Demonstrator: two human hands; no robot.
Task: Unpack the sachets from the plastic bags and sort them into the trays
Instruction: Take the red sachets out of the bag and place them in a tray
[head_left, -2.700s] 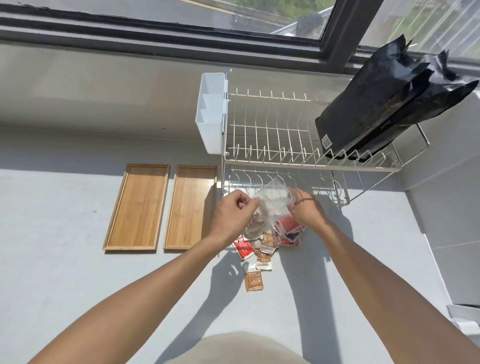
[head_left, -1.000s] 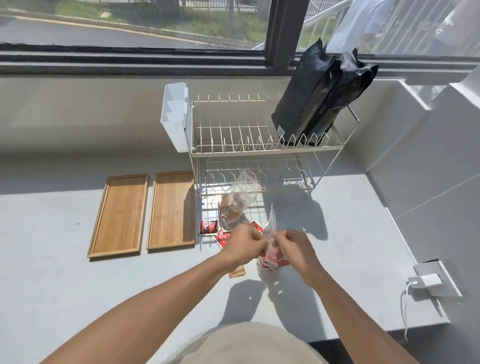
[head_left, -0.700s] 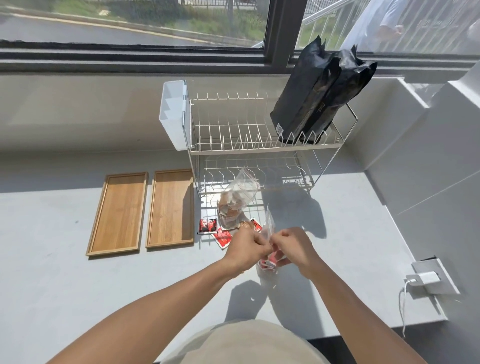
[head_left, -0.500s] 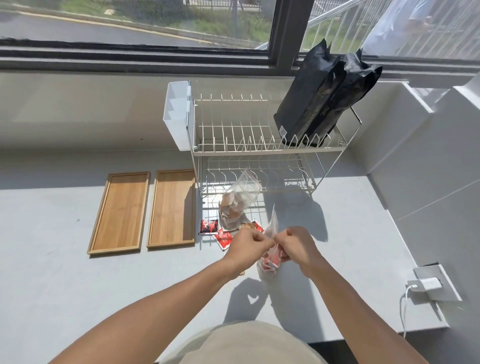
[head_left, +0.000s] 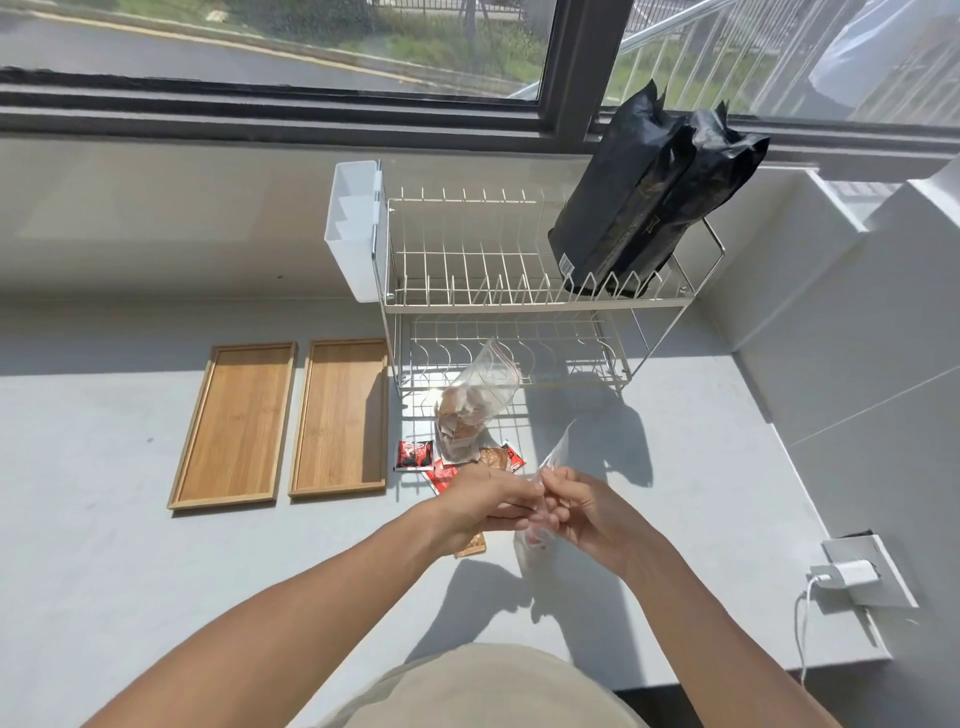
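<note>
My left hand (head_left: 485, 499) and my right hand (head_left: 587, 512) meet over the counter, both pinching a small clear plastic bag (head_left: 540, 525) with red sachets showing at its bottom. Just beyond, a second clear bag (head_left: 470, 410) holding brown sachets leans against the rack's foot. Red sachets (head_left: 415, 455) and a brown sachet (head_left: 493, 457) lie loose on the counter around it; another brown sachet (head_left: 471, 544) peeks out below my left hand. Two bare wooden trays (head_left: 236, 423) (head_left: 343, 415) lie side by side to the left.
A white two-tier wire dish rack (head_left: 519, 291) stands at the back with a white caddy (head_left: 353, 228) on its left and black foil bags (head_left: 644, 197) on its top tier. A charger and cable (head_left: 847, 577) sit at the counter's right edge by the wall.
Since 2.7 s ago my hands left the brown-sachet bag standing by the rack and took up the bag with red sachets nearer me. Over the last second they stay pinched together on it.
</note>
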